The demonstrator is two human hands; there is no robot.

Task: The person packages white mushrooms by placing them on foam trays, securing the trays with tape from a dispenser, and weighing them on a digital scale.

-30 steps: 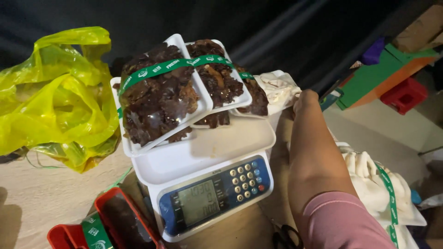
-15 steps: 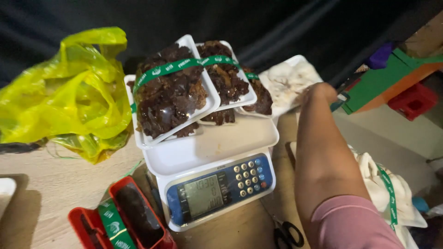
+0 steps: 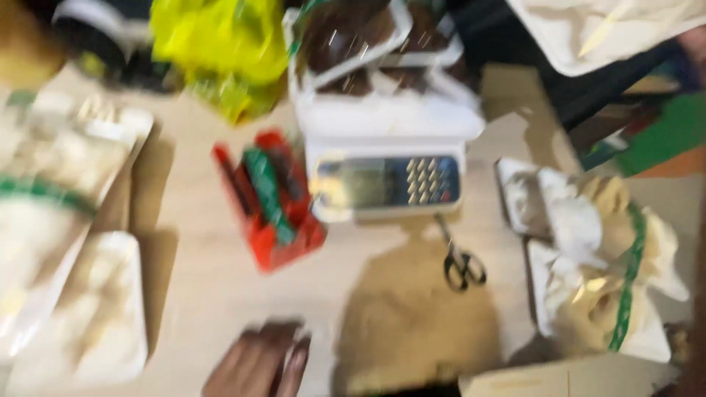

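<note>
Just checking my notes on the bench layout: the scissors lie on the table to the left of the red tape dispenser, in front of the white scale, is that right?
Not quite. In the head view the scissors lie to the right of the red tape dispenser, not the left. They do sit on the table in front of the white scale.

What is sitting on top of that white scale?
On the white scale sit white trays heaped with dark brown pieces, seemingly stacked. The picture is blurred, and the trays cover most of the weighing platform, so nothing beneath them can be made out.
</note>
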